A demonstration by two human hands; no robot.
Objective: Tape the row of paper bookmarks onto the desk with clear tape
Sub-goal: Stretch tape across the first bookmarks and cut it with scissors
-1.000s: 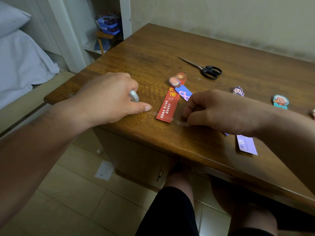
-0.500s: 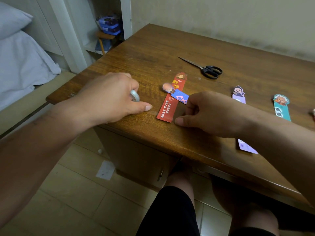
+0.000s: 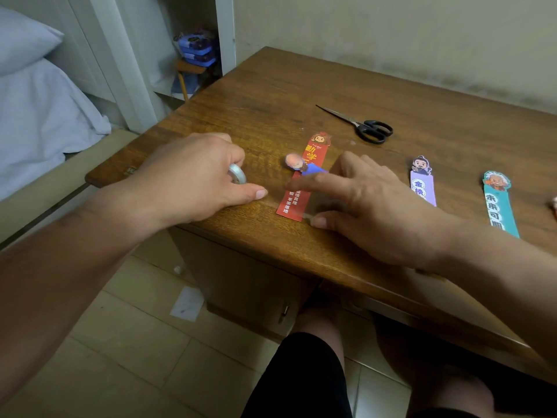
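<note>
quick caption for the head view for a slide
Left hand holds a tape roll; right hand spreads its fingers over a red bookmark on the desk.

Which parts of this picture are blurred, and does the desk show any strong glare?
In the head view, the right hand is smeared by motion at its fingers; the left hand gripping the tape roll, the scissors and the red bookmark look sharp; the wooden desk has a soft sheen, no strong glare.
</note>
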